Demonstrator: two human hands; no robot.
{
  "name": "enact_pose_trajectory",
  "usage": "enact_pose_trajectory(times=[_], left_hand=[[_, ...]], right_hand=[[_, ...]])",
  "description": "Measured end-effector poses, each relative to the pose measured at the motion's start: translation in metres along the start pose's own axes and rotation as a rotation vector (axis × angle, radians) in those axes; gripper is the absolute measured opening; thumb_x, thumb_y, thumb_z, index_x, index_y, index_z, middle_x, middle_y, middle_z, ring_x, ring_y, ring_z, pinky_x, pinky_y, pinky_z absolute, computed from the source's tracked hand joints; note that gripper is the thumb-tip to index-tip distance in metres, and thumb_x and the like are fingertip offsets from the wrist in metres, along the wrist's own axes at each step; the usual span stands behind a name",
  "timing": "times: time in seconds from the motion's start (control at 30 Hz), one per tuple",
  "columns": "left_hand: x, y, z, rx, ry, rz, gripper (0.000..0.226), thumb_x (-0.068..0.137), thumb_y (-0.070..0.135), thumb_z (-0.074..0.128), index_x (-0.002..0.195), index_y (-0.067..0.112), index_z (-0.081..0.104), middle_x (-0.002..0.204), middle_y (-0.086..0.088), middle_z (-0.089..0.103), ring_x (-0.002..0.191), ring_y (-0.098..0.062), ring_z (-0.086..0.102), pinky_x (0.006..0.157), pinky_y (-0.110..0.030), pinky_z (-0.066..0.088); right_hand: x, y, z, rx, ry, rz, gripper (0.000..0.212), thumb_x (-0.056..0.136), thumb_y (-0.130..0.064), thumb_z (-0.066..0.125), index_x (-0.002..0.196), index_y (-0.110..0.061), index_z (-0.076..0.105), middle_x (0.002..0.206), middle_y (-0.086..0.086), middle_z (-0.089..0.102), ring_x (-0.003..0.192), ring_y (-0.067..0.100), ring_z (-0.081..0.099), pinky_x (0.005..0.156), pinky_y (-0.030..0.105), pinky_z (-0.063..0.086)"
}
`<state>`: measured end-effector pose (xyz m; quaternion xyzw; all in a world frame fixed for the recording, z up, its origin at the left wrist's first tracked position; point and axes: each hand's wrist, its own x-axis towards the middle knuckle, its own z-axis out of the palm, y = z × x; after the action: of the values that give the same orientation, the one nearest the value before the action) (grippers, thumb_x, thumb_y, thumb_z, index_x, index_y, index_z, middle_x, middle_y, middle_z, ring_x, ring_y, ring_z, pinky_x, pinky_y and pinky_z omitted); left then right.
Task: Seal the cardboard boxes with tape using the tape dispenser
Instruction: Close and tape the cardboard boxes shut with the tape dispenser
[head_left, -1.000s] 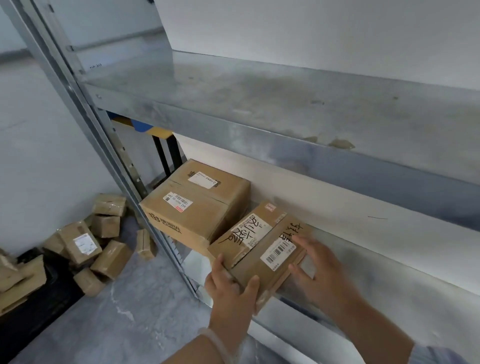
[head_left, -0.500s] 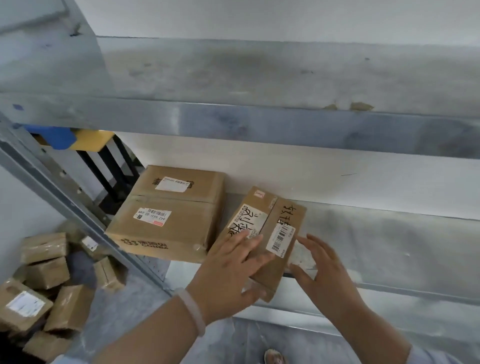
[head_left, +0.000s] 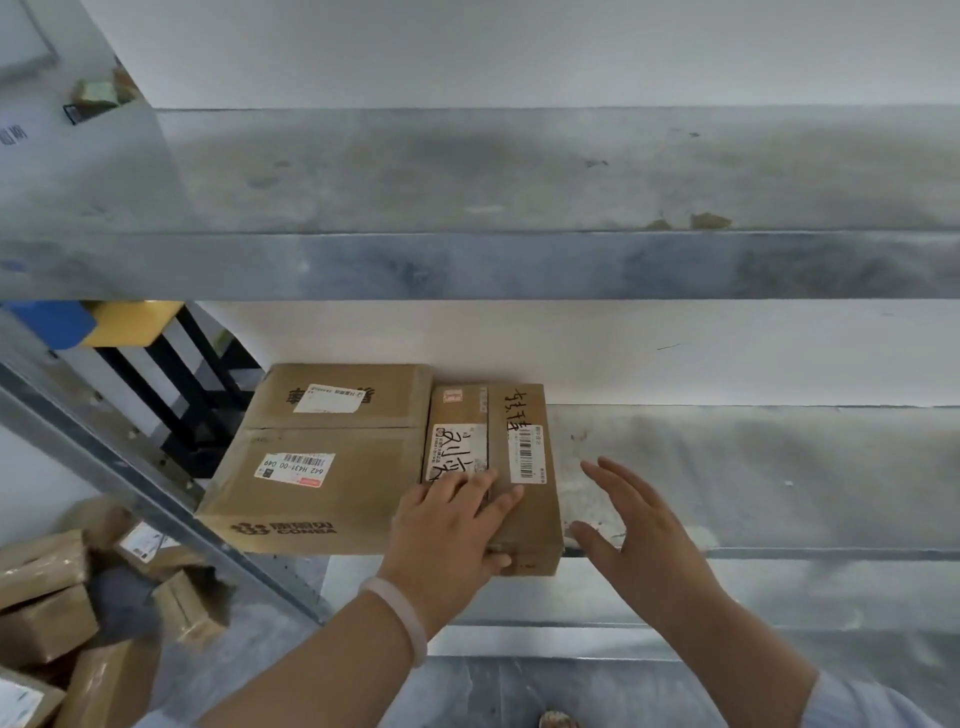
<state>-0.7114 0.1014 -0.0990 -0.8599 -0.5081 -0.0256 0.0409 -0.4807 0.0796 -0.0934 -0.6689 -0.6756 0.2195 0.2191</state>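
Observation:
A small flat cardboard box (head_left: 524, 415) with handwriting and a barcode label lies on the lower metal shelf (head_left: 753, 467), pushed against a bigger cardboard box (head_left: 322, 457) on its left. My left hand (head_left: 452, 525) rests flat on the small box's near end, the thumb against its front edge. To the right of the box, my right hand (head_left: 639, 530) hovers with straight, spread fingers and holds nothing. No tape dispenser is in view.
An upper metal shelf (head_left: 519, 208) spans the view above. The rack's upright post (head_left: 130, 483) slants down on the left. Several small cardboard boxes (head_left: 62, 597) lie piled on the floor at lower left. A blue and yellow object (head_left: 93, 322) sits behind the post.
The small box has gone from angled to square against the big box and further onto the shelf. My right hand has come off its side. The view has turned to face the shelf.

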Motion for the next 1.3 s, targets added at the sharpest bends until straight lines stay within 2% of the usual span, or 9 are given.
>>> enact_pose_trajectory(times=[0.17,0.3,0.5,0.73,0.9,1.0,1.07,1.2,1.3], left_hand=[[0.006,-0.002,-0.007,-0.099,-0.025,-0.009,0.071,0.083,0.071,0.044,0.145,0.04,0.036,0.149,0.008,0.038,0.131,-0.019,0.039,0.102,-0.041,0.037],[0.029,0.02,-0.037,-0.194,0.118,0.085,0.059,0.089,0.059,0.046,0.141,0.03,0.047,0.142,0.003,0.048,0.129,-0.022,0.045,0.106,-0.043,0.038],[0.078,0.119,-0.068,-0.245,0.325,0.32,0.058,0.085,0.046,0.064,0.137,0.022,0.054,0.136,-0.003,0.055,0.125,-0.026,0.053,0.104,-0.047,0.043],[0.136,0.275,-0.086,-0.33,0.413,0.536,0.058,0.088,0.048,0.053,0.14,0.022,0.049,0.139,0.002,0.052,0.127,-0.02,0.05,0.108,-0.046,0.039],[0.169,0.413,-0.095,-0.412,0.453,0.652,0.059,0.088,0.044,0.055,0.139,0.015,0.05,0.136,-0.001,0.054,0.125,-0.021,0.052,0.107,-0.045,0.04],[0.186,0.493,-0.101,-0.459,0.461,0.706,0.058,0.088,0.044,0.051,0.138,0.014,0.053,0.134,-0.002,0.056,0.123,-0.024,0.053,0.103,-0.046,0.044],[0.198,0.54,-0.103,-0.489,0.45,0.743,0.059,0.088,0.044,0.054,0.138,0.013,0.052,0.133,-0.003,0.056,0.123,-0.024,0.053,0.101,-0.046,0.045],[0.224,0.619,-0.1,-0.502,0.429,0.826,0.061,0.09,0.045,0.053,0.142,0.015,0.046,0.137,-0.003,0.053,0.126,-0.023,0.05,0.101,-0.044,0.046],[0.252,0.665,-0.093,-0.521,0.414,0.869,0.061,0.091,0.046,0.053,0.144,0.017,0.043,0.139,-0.002,0.052,0.127,-0.022,0.048,0.102,-0.043,0.045]], right_hand=[[-0.018,0.009,-0.015,-0.113,0.037,-0.022,0.065,0.09,-0.06,0.051,0.148,-0.047,0.025,0.156,-0.027,0.018,0.142,0.005,0.029,0.111,0.031,0.037],[-0.042,0.025,-0.039,-0.153,0.178,-0.046,0.067,0.086,-0.063,0.046,0.147,-0.038,0.036,0.151,-0.023,0.031,0.138,0.008,0.039,0.105,0.034,0.045],[-0.071,0.061,-0.109,-0.296,0.394,-0.061,0.063,0.089,-0.05,0.058,0.141,-0.017,0.051,0.145,0.003,0.05,0.136,0.023,0.045,0.108,0.047,0.042],[-0.136,0.146,-0.21,-0.414,0.555,0.163,0.068,0.084,-0.048,0.066,0.142,-0.017,0.05,0.146,0.003,0.05,0.136,0.023,0.045,0.108,0.037,0.032],[-0.195,0.234,-0.289,-0.486,0.511,0.322,0.072,0.089,-0.062,0.037,0.151,-0.025,0.033,0.157,-0.006,0.029,0.147,0.011,0.02,0.12,0.03,0.009],[-0.23,0.284,-0.334,-0.522,0.534,0.362,0.075,0.088,-0.067,0.027,0.153,-0.029,0.025,0.159,-0.011,0.019,0.148,0.007,0.011,0.118,0.027,-0.002],[-0.25,0.314,-0.361,-0.541,0.54,0.415,0.075,0.09,-0.069,0.027,0.154,-0.033,0.016,0.159,-0.015,0.008,0.146,0.002,0.0,0.117,0.024,-0.01],[-0.283,0.369,-0.4,-0.553,0.542,0.534,0.072,0.093,-0.061,0.04,0.155,-0.03,0.018,0.161,-0.012,0.015,0.146,0.0,-0.001,0.12,0.026,-0.007],[-0.291,0.41,-0.417,-0.526,0.54,0.616,0.072,0.093,-0.065,0.032,0.155,-0.035,0.009,0.158,-0.02,0.001,0.138,-0.008,-0.016,0.115,0.021,-0.018]])
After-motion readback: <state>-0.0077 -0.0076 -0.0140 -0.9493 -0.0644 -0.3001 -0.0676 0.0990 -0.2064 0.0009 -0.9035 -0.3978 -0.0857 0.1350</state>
